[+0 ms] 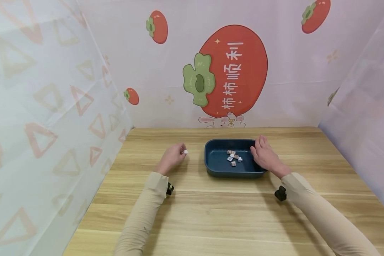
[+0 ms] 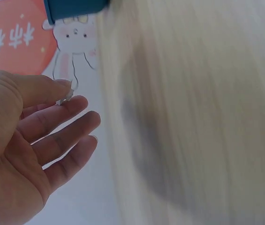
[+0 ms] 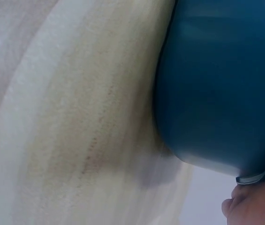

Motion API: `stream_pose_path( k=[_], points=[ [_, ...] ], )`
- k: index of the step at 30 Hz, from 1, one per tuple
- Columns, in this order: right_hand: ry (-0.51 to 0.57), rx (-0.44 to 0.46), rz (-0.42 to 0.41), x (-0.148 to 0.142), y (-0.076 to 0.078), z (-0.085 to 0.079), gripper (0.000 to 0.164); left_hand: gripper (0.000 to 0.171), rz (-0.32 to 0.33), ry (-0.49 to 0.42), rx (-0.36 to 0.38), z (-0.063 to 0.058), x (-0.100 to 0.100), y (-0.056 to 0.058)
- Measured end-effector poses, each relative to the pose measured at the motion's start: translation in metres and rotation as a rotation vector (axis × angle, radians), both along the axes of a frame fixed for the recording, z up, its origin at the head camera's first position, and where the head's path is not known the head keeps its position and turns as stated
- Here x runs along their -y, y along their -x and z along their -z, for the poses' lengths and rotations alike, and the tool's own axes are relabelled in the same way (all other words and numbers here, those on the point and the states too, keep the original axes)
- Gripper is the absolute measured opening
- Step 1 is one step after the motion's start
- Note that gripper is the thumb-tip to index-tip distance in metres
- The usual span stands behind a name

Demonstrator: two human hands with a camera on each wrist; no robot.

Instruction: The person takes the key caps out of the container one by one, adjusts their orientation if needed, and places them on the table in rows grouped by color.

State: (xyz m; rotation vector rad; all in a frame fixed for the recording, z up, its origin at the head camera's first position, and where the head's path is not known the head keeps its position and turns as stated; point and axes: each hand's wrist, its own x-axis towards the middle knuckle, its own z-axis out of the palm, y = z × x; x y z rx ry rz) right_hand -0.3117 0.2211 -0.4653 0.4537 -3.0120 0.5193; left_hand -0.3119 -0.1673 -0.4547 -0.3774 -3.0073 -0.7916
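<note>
Between thumb and index finger, my left hand (image 1: 174,155) pinches a small white cube (image 1: 185,152) over the table, left of a dark blue tray (image 1: 233,175). In the left wrist view the cube (image 2: 65,98) is mostly covered by the fingertips, and the other fingers are spread loosely. Several small white cubes (image 1: 233,164) with printed marks lie in the middle of the tray. My right hand (image 1: 265,154) holds the tray's right end, its thumb over the inside. The right wrist view shows the tray's outer wall (image 3: 216,93) and only part of that hand (image 3: 259,201).
The tray stands on a wood-grain table (image 1: 211,213). A printed cloth (image 1: 166,71) with persimmon pictures hangs behind the table, and patterned cloth (image 1: 51,106) covers the left side. A black wrist device (image 1: 280,193) sits at the right cuff.
</note>
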Motion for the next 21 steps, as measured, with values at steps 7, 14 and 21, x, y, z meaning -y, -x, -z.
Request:
stream_pose_path(
  k=[7, 14, 21],
  points=[
    [-0.001, 0.008, -0.012, -0.004, 0.0, -0.002, 0.062, 0.014, -0.008, 0.048, -0.01, 0.003, 0.02, 0.002],
    [-0.006, 0.012, -0.019, -0.004, 0.002, 0.0, 0.062, 0.015, -0.007, 0.04, 0.023, 0.005, 0.037, 0.004],
    [-0.01, -0.002, -0.027, -0.003, 0.002, 0.002, 0.061, 0.013, -0.016, 0.065, 0.054, 0.008, 0.048, 0.003]
  ],
)
